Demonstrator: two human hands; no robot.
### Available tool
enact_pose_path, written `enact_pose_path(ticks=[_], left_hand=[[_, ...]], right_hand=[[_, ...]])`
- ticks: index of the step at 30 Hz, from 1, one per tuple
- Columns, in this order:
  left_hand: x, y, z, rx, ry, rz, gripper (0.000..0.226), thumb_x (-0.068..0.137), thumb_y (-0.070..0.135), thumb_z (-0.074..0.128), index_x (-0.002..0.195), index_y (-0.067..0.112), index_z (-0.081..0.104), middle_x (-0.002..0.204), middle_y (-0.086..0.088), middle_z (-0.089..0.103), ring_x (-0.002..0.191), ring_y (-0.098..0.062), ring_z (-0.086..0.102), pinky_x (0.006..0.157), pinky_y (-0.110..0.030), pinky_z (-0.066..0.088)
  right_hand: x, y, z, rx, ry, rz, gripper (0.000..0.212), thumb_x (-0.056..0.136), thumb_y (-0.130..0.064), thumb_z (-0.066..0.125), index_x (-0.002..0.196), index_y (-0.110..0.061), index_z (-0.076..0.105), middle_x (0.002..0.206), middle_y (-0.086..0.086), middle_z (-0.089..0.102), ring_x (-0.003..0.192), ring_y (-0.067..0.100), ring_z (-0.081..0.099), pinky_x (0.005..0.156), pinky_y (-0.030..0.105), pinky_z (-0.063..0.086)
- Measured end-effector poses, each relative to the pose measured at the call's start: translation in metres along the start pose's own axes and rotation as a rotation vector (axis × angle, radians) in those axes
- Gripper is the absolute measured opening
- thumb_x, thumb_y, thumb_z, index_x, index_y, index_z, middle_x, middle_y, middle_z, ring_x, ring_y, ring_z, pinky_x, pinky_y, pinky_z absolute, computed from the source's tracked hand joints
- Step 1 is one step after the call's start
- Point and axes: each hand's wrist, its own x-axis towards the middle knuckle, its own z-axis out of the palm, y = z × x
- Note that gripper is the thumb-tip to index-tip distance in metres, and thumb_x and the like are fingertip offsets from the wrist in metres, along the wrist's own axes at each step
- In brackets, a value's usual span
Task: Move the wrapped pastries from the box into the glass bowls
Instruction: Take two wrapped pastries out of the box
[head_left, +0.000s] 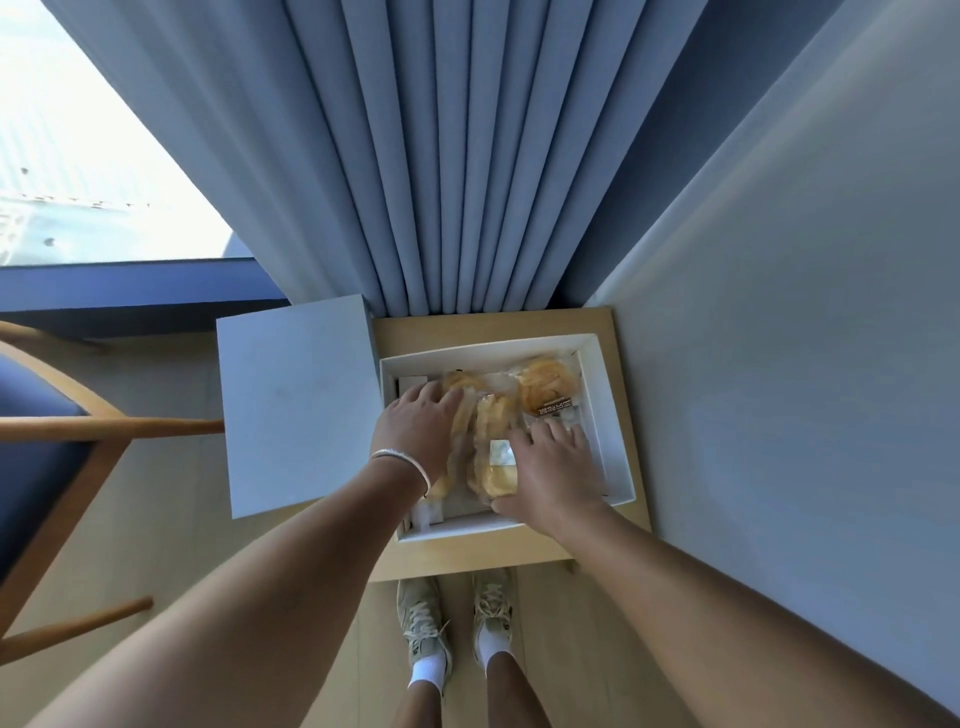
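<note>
Golden wrapped pastries (488, 457), clear film, white box (613, 415)

White box (613, 415) sits open, lid flap folded out left. Inside, golden wrapped pastries (485, 447) in clear plastic lie jumbled together, one more pastry (545, 389) at the far right corner.

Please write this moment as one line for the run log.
stage: reaching into box | left hand: on pastries | right hand: on pastries | far pastry: untouched | bowls: not in view
</note>
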Motion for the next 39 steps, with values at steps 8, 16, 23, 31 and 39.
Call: enact_pose_path(ticks=[8,16,23,31,39], left_hand=[[-0.024,0.002,-0.111,-0.062,0.205,0.038,0.056,0.087,0.012,0.055,0.139,0.027,0.040,0.134,0.001,0.050,0.125,-0.023,0.044,0.093,-0.037,0.045],[-0.052,-0.016,-0.242,-0.079,0.459,0.031,0.054,0.085,0.022,0.063,0.134,0.026,0.041,0.135,0.003,0.053,0.124,-0.021,0.047,0.093,-0.037,0.046],[-0.107,-0.073,-0.289,0.044,0.575,-0.082,0.040,0.088,0.028,0.060,0.126,0.025,0.047,0.128,0.004,0.057,0.118,-0.021,0.052,0.090,-0.035,0.046],[-0.214,-0.144,-0.289,0.067,0.598,-0.447,0.053,0.081,0.025,0.067,0.130,0.024,0.046,0.131,0.004,0.055,0.119,-0.019,0.050,0.090,-0.034,0.044],[-0.380,-0.177,-0.243,0.052,0.658,-0.936,0.050,0.069,0.019,0.078,0.117,0.019,0.061,0.111,-0.001,0.065,0.106,-0.025,0.059,0.079,-0.038,0.049]], right_hand=[[-0.020,0.002,-0.126,-0.005,0.131,0.057,0.080,0.073,-0.068,0.065,0.134,-0.021,0.041,0.133,0.004,0.048,0.127,0.025,0.039,0.114,0.047,0.024],[-0.033,-0.030,-0.251,0.006,0.347,-0.017,0.089,0.073,-0.069,0.064,0.142,-0.021,0.034,0.134,0.004,0.052,0.126,0.025,0.046,0.114,0.043,0.025],[-0.028,-0.088,-0.310,-0.045,0.439,-0.177,0.089,0.072,-0.075,0.060,0.142,-0.026,0.035,0.130,0.001,0.055,0.121,0.023,0.049,0.108,0.042,0.028],[-0.012,-0.199,-0.317,-0.094,0.393,-0.483,0.085,0.069,-0.079,0.058,0.136,-0.030,0.039,0.120,0.000,0.057,0.114,0.022,0.050,0.108,0.044,0.029],[-0.046,-0.352,-0.278,-0.185,0.350,-0.923,0.086,0.067,-0.076,0.059,0.137,-0.030,0.041,0.124,0.003,0.059,0.114,0.026,0.053,0.097,0.043,0.037]])
